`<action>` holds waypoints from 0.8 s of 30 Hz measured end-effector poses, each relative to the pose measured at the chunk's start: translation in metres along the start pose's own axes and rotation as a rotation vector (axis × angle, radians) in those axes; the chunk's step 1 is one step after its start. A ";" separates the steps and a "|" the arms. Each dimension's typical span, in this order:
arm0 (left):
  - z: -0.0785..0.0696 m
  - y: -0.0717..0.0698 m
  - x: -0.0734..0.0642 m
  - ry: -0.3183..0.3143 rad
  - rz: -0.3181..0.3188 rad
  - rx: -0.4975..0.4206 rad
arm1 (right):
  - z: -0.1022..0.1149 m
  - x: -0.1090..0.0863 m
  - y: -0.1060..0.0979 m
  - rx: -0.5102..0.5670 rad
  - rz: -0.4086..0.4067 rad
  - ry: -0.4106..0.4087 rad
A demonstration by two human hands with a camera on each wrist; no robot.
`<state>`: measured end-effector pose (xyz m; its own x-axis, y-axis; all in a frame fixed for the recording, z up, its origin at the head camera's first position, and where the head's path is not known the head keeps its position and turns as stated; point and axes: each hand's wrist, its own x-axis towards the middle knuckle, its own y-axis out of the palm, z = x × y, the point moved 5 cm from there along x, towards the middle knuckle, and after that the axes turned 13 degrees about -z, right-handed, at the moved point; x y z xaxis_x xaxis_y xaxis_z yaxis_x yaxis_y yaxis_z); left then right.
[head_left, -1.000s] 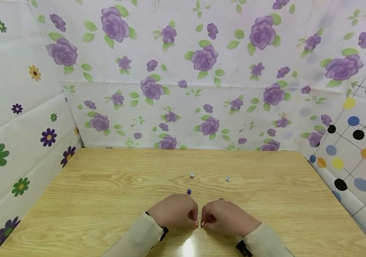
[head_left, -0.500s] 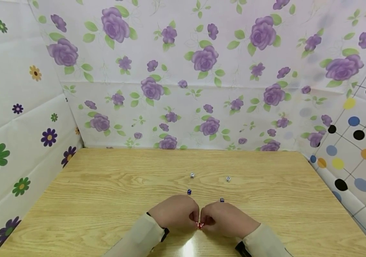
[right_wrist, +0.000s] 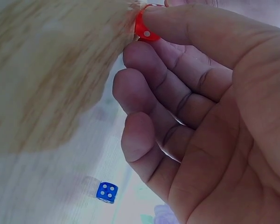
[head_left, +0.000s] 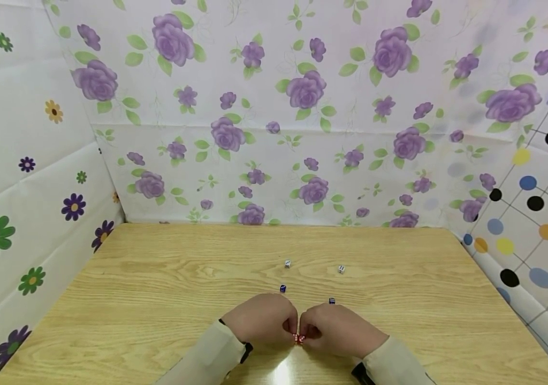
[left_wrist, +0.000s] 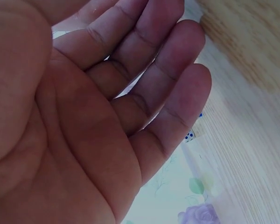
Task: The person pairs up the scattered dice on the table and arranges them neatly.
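Near six o'clock on the table (head_left: 158, 299): left red die (head_left: 295, 338), right red die (head_left: 302, 340) at its three o'clock, apparently touching | left hand (head_left: 265, 320) pinches the first, right hand (head_left: 343, 330) the second, both otherwise loosely curved | presumably light, rigid, slippery; best held by opposite faces.

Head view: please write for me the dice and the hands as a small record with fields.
left hand: pinches one red die
right hand: pinches the second red die
red pair: side by side; whether touching is unclear
beyond hands: left blue die and right blue die, apart
farther back: left white die and right white die, apart
surface: wood-grain table
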<state>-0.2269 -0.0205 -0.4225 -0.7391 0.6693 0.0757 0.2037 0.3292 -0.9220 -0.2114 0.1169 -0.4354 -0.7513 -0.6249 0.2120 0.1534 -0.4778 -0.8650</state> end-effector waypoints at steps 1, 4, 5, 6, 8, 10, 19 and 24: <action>0.000 0.000 0.000 0.000 0.001 -0.001 | 0.000 0.000 0.000 0.000 0.002 0.001; 0.000 0.000 0.000 0.004 0.001 -0.002 | 0.000 0.000 0.000 0.002 0.002 0.002; 0.000 0.000 0.001 0.007 -0.001 -0.001 | 0.000 0.000 0.000 0.002 0.002 0.001; 0.000 0.000 0.001 0.011 -0.004 0.001 | 0.000 0.000 0.000 0.002 0.001 0.000; 0.000 0.000 0.001 0.014 -0.007 0.000 | 0.000 0.000 -0.001 0.004 0.001 -0.004; 0.001 0.000 0.001 0.013 -0.006 -0.006 | 0.000 0.000 -0.001 -0.004 -0.001 -0.004; 0.000 0.000 0.000 0.003 0.005 -0.034 | 0.001 0.000 -0.001 -0.014 -0.006 -0.014; 0.000 0.001 0.000 0.012 0.011 -0.041 | 0.000 -0.001 0.000 -0.010 -0.004 -0.015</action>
<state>-0.2270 -0.0198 -0.4229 -0.7292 0.6807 0.0702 0.2382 0.3487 -0.9065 -0.2109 0.1173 -0.4350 -0.7424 -0.6322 0.2219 0.1442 -0.4741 -0.8686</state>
